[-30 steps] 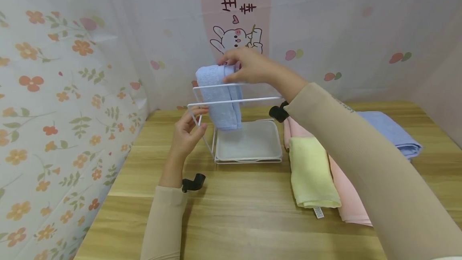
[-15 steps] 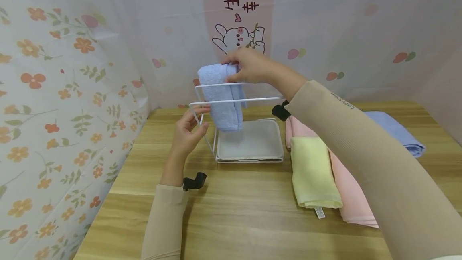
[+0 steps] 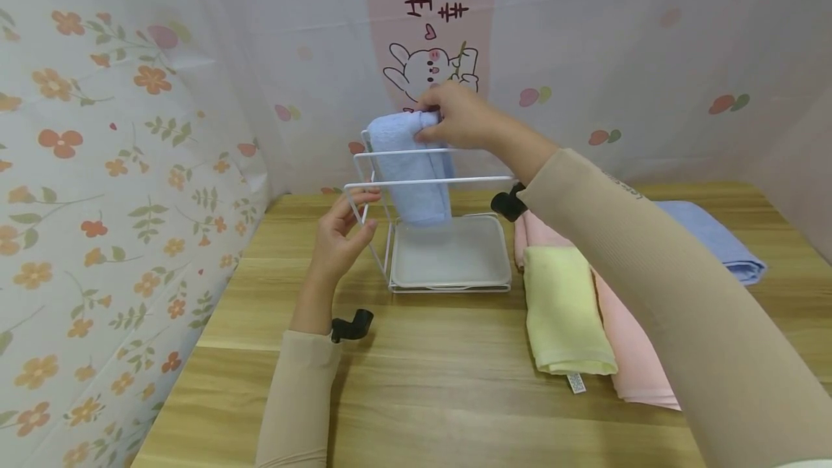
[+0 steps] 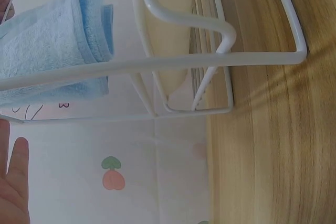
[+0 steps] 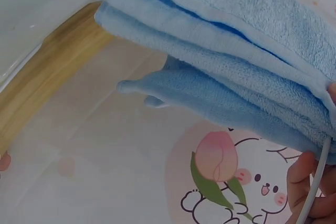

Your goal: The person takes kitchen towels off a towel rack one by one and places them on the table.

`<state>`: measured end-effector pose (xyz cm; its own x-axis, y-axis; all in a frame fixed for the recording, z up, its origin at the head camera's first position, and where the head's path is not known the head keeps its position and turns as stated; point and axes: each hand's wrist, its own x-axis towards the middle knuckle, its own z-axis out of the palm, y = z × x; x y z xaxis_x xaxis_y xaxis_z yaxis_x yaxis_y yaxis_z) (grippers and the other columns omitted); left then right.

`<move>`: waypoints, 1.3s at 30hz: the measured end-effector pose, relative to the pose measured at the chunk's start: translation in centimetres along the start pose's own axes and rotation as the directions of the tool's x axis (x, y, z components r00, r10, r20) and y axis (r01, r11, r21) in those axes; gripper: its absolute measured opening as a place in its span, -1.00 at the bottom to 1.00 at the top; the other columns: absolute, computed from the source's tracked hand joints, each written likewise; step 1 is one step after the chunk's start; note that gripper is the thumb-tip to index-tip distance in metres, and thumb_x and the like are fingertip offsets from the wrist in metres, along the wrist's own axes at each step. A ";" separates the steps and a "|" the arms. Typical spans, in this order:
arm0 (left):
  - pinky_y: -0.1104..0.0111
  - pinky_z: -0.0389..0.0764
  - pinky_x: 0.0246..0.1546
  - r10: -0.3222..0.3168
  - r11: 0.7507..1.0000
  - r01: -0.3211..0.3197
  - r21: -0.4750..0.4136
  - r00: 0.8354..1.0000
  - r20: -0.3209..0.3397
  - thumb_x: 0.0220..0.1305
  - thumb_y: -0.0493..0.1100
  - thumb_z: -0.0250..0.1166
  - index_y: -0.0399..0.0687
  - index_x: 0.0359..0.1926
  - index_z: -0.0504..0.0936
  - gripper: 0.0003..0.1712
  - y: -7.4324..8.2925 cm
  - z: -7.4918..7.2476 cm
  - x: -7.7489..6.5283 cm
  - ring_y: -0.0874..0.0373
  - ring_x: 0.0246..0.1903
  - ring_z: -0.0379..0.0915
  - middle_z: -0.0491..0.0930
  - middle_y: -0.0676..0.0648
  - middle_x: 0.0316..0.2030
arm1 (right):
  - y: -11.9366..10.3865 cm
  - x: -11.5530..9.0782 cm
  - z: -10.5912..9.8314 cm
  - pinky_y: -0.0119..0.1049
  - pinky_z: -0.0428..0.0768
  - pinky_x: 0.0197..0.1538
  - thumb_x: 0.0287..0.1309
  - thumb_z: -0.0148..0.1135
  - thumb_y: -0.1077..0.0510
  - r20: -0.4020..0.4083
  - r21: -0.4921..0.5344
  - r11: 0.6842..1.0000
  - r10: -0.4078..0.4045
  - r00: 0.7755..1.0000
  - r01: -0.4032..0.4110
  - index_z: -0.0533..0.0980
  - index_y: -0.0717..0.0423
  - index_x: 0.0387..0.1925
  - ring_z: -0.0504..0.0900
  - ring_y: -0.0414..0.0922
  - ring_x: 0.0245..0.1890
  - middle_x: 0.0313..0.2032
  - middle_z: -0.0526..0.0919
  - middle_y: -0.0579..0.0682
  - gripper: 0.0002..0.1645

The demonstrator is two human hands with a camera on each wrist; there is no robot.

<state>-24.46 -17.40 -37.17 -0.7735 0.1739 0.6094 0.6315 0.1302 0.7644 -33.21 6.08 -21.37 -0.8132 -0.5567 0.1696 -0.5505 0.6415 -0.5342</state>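
A folded light blue towel [image 3: 411, 193] hangs over the rear top bar of a white wire rack [image 3: 455, 180]. My right hand [image 3: 463, 118] pinches the towel's upper right edge, thumb in front. In the right wrist view, the layered towel [image 5: 226, 45] spreads out beside a rack bar, fingers [image 5: 302, 179] at the right edge. My left hand [image 3: 336, 237] holds the rack's left side, thumb in front and fingertips behind the wire. The left wrist view has part of that hand [image 4: 13, 187] low at the left, below the towel [image 4: 47, 35].
A pale tray [image 3: 455, 258] sits in the rack's base. To its right on the wooden table [image 3: 455, 381] lie a yellow towel [image 3: 565, 309], pink towels [image 3: 633, 360] and a darker blue towel [image 3: 708, 237]. Patterned sheets [image 3: 292, 42] stand behind and at the left.
My right hand has shifted the blue towel slightly right and up, so its lower edge sits higher. The rear bar's left end now shows beside it. My left hand stays at the rack.
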 end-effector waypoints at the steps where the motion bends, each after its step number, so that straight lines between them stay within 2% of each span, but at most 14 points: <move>1: 0.31 0.43 0.37 -0.002 1.000 0.002 -0.002 1.000 -0.002 0.19 -0.48 0.19 -0.55 0.07 0.49 -0.60 0.1 0.0 0.0 0.24 0.22 0.45 0.46 -0.43 0.17 | 0.0 0.0 0.0 -0.25 0.52 -0.07 0.22 0.34 0.19 -0.007 -0.001 1.000 -0.003 1.000 0.003 0.58 0.32 0.01 0.49 -0.02 -0.16 -0.10 0.61 0.16 -0.63; 5: 0.40 0.45 0.33 -0.013 1.000 0.013 -0.003 1.000 -0.007 0.18 -0.52 0.19 -0.57 0.07 0.49 -0.60 0.2 0.1 0.0 0.27 0.20 0.45 0.46 -0.44 0.16 | 0.1 0.0 0.1 -0.31 0.51 -0.15 0.21 0.35 0.21 -0.036 -0.003 1.000 -0.017 0.999 0.017 0.60 0.31 -0.03 0.50 -0.05 -0.21 -0.13 0.65 0.16 -0.66; 12: 0.36 0.44 0.35 -0.022 1.000 0.022 -0.001 1.000 0.004 0.18 -0.52 0.19 -0.55 0.08 0.49 -0.60 0.2 0.1 0.0 0.25 0.21 0.44 0.45 -0.44 0.17 | 0.3 -0.2 0.1 -0.35 0.48 -0.24 0.17 0.40 0.20 -0.074 -0.025 1.000 -0.014 0.997 0.013 0.64 0.30 -0.05 0.49 -0.07 -0.27 -0.16 0.68 0.15 -0.67; 22: 0.27 0.45 0.35 -0.006 1.000 0.006 -0.009 1.000 -0.004 0.20 -0.47 0.18 -0.59 0.07 0.48 -0.60 0.1 0.2 0.0 0.26 0.21 0.46 0.46 -0.44 0.17 | 0.1 -0.5 0.1 -0.39 0.51 -0.27 0.17 0.40 0.18 -0.114 -0.022 1.000 -0.001 0.993 -0.002 0.65 0.27 -0.04 0.52 -0.08 -0.28 -0.11 0.71 0.15 -0.66; 25: 0.30 0.46 0.35 -0.012 1.000 0.012 -0.011 1.000 -0.001 0.21 -0.45 0.19 -0.57 0.08 0.49 -0.60 0.1 0.2 0.0 0.26 0.20 0.46 0.47 -0.42 0.17 | 0.1 -0.5 0.1 -0.41 0.49 -0.29 0.16 0.41 0.19 -0.135 -0.012 1.000 -0.008 0.991 0.006 0.66 0.26 -0.06 0.51 -0.10 -0.28 -0.13 0.71 0.14 -0.67; 34: 0.35 0.47 0.32 -0.033 0.999 0.033 -0.004 0.999 -0.016 0.20 -0.53 0.18 -0.55 0.07 0.50 -0.62 0.2 0.3 0.0 0.26 0.18 0.48 0.48 -0.40 0.15 | 0.8 -0.6 -0.2 -0.47 0.43 -0.35 0.12 0.43 0.21 -0.226 0.193 0.980 -0.002 0.974 0.047 0.65 0.25 -0.09 0.44 -0.09 -0.32 -0.22 0.62 0.08 -0.69; 39: 0.34 0.47 0.33 -0.026 1.000 0.026 -0.001 1.000 -0.014 0.20 -0.53 0.19 -0.51 0.07 0.52 -0.62 0.4 0.3 0.1 0.27 0.19 0.48 0.47 -0.42 0.16 | 0.8 -0.8 -0.4 -0.48 0.45 -0.36 0.10 0.44 0.21 -0.239 0.248 0.967 0.007 0.971 0.055 0.66 0.24 -0.10 0.45 -0.12 -0.34 -0.24 0.62 0.05 -0.69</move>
<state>-24.26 -17.03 -36.90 -0.7903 0.1570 0.5923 0.6112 0.1335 0.7801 -33.01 7.21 -21.62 -0.8385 -0.4097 0.3593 -0.5299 0.4589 -0.7132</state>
